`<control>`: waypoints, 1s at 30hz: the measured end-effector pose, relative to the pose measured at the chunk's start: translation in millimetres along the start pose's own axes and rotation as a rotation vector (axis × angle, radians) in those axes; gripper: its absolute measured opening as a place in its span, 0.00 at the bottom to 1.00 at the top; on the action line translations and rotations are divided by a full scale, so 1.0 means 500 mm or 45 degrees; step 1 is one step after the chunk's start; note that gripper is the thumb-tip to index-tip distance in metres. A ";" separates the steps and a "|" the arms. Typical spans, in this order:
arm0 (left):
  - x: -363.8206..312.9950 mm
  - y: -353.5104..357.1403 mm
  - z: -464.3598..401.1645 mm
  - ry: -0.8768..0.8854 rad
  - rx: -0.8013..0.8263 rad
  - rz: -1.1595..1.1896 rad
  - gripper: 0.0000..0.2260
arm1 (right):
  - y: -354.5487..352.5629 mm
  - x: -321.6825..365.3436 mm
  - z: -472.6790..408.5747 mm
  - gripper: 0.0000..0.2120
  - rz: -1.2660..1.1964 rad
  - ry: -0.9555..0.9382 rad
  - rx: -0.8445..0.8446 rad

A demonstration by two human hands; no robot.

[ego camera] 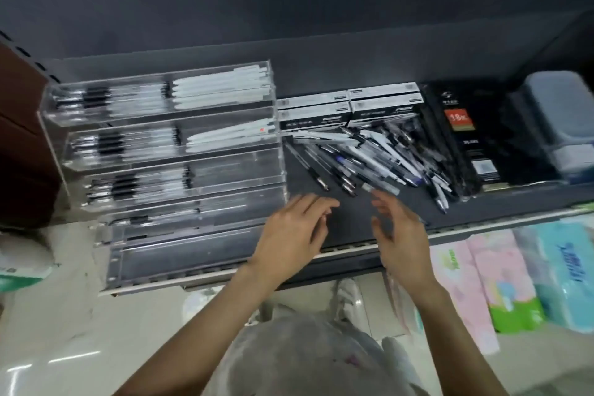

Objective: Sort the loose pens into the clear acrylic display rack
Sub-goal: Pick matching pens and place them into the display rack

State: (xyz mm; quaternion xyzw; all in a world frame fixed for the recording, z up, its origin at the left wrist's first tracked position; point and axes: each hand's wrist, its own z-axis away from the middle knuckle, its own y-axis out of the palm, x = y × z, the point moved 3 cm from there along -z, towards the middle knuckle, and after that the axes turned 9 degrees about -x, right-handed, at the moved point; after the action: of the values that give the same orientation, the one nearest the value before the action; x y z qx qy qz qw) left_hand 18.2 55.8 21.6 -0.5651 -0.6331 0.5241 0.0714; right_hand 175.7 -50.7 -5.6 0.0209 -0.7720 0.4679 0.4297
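A clear acrylic display rack (pixel 167 151) with stepped tiers stands on the left of a dark shelf. Its upper tiers hold rows of white and black pens; the lowest tiers look nearly bare. A heap of loose pens (pixel 379 157) lies to the right of the rack. My left hand (pixel 294 235) hovers over the shelf front beside the rack's lower right corner, fingers relaxed, holding nothing. My right hand (pixel 398 235) is just to its right, fingers spread and slightly curled, just short of the nearest pen in the heap, holding nothing.
Small pen boxes (pixel 350 106) stand behind the heap. A black package (pixel 459 135) and a grey-blue case (pixel 556 116) lie to the right. The shelf's front edge (pixel 350 249) runs under my wrists. Pastel tissue packs (pixel 514 276) sit below right.
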 end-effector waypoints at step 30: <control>0.110 0.216 -0.206 0.267 0.919 -0.950 0.23 | 0.007 -0.167 -0.161 0.20 0.551 -0.269 0.491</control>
State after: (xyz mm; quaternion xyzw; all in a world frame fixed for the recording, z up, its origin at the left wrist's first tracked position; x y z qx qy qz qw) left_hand 138.2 139.2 -41.0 -0.2904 -0.5598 0.5883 0.5061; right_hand 278.7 -19.8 -49.6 -0.0145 -0.6959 0.6816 0.2256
